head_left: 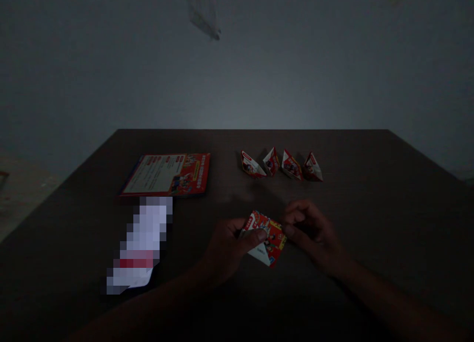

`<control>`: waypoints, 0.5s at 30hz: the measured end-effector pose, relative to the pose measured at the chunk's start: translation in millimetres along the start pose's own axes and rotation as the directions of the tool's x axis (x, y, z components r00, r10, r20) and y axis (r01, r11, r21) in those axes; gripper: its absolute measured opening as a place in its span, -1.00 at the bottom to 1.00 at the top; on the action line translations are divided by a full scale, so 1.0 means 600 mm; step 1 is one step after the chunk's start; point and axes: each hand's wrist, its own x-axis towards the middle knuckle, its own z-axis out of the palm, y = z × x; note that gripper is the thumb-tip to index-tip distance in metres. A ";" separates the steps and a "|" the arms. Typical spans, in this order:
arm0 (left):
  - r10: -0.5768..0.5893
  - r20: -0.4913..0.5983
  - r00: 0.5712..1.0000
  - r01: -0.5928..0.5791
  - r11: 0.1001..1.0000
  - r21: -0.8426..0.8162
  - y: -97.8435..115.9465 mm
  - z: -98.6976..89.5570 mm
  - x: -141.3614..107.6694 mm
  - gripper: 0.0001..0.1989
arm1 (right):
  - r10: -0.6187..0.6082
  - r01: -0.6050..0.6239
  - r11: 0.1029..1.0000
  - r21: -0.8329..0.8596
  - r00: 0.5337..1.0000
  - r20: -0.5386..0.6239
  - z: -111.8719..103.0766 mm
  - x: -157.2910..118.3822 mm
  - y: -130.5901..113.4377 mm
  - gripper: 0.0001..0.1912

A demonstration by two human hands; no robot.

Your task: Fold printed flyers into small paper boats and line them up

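A small folded sheet of printed paper, red and yellow with a white triangular flap, is held above the dark table. My left hand grips its left side, the thumb lying across the front. At the right corner of the paper, the thumb and fingers of my right hand pinch the edge. Past my hands, several folded paper boats in red and white stand in a row on the table.
A stack of printed sheets, red and cream, lies at the back left of the dark table. Nearer me is a bright, pixelated phone-like object. Behind the table rises a grey wall, with a clear plastic thing hanging near the top.
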 end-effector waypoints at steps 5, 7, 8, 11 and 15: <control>-0.002 -0.037 0.999 0.001 1.000 -0.019 0.002 -0.001 -0.001 -0.74 | -0.003 0.003 0.999 -0.052 1.000 0.003 -0.006 0.002 0.000 -0.73; 0.001 -0.032 0.999 -0.001 1.000 0.002 0.004 -0.001 -0.002 -0.74 | -0.012 0.017 0.995 -0.103 0.998 0.055 -0.008 0.003 0.002 -0.73; 0.005 -0.025 1.000 -0.005 1.000 0.018 0.004 -0.001 -0.002 -0.74 | -0.016 0.026 0.992 -0.125 0.997 0.080 -0.008 0.004 0.004 -0.73; 0.023 0.014 1.000 -0.024 0.997 0.069 0.000 -0.001 -0.003 -0.72 | -0.006 0.020 0.985 -0.173 0.997 0.076 -0.007 0.004 0.008 -0.72; 0.209 0.024 0.978 -0.210 0.959 0.193 -0.014 0.000 -0.012 -0.58 | 0.051 -0.068 0.984 -0.167 0.993 -0.103 -0.008 0.006 0.010 -0.71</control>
